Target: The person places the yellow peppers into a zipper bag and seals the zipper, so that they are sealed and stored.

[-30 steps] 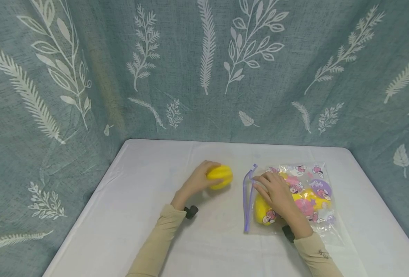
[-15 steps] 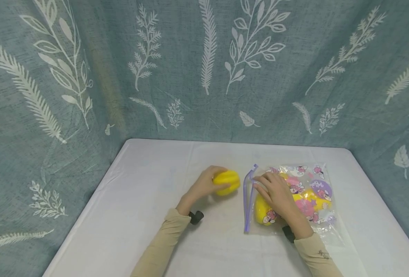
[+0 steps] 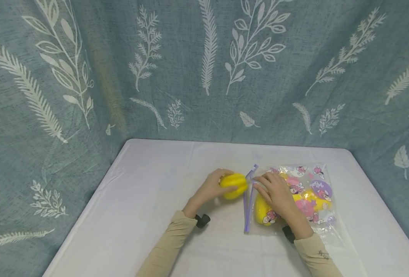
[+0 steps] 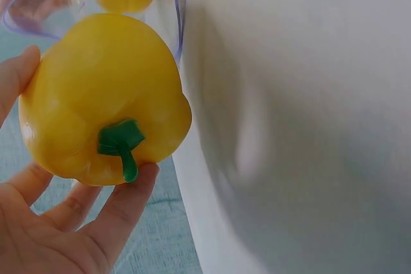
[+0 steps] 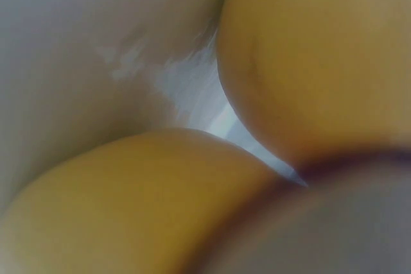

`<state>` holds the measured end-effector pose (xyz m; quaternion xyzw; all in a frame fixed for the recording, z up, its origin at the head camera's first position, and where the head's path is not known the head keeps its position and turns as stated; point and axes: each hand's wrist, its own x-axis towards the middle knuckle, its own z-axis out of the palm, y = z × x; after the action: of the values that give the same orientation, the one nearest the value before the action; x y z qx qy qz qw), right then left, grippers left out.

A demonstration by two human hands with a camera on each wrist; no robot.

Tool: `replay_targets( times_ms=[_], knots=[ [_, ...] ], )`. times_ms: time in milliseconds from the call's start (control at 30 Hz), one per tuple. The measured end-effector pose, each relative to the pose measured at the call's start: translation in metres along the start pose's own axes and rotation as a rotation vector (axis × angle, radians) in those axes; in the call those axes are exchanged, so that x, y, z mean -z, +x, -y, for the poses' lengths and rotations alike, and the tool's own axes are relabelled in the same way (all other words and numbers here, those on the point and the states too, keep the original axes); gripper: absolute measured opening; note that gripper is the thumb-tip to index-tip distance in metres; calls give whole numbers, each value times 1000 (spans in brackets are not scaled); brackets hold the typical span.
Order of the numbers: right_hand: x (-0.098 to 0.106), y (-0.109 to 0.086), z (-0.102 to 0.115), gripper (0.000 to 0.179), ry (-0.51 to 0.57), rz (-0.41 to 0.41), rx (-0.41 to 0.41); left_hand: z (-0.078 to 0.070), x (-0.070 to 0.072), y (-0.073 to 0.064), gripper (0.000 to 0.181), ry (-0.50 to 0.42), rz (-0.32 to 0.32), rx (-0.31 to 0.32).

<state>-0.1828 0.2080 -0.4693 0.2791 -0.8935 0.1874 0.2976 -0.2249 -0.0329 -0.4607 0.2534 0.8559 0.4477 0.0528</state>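
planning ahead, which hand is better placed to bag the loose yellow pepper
Left, most likely: the left hand grips the yellow pepper near the mouth of the bag, while the right hand is on the bag.

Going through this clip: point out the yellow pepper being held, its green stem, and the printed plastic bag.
Yellow pepper point(image 4: 106, 94): left wrist view, middle of its body.
Green stem point(image 4: 121, 138): left wrist view, on its wide base.
Printed plastic bag point(image 3: 320, 187): head view, round purple print.
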Motion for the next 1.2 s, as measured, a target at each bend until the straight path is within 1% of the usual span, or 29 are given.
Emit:
replay_targets(
  times_ms=[133,333,567,700,900,1000,1100,1200],
  knots=[
    [0,0,0,21,-1,-1,-1,-4,-5,0,53,-12,7,5],
    [-1,0,0,22,-1,-5,1,-6,-12,0,54,1,12,33],
    [-1,-1,-1,24,1,-1,-2,-6,-23,1,53,-1,0,17],
    [-2,-1,-1,23,1,-5,-3,-7,-26,2,52,-3,5,26],
    [-1,-1,0,21,5,2,-13,-12,-29,1,50,10,14,20],
    [-1,-1,1,20,4,7,-16,-11,-29,0,51,13,18,24],
    [0,0,1,20,3,12,-21,-9,-28,-1,52,-7,37,30],
    [1,0,2,20,2,21,-30,-7,-25,-3,53,-33,69,32]
  ],
)
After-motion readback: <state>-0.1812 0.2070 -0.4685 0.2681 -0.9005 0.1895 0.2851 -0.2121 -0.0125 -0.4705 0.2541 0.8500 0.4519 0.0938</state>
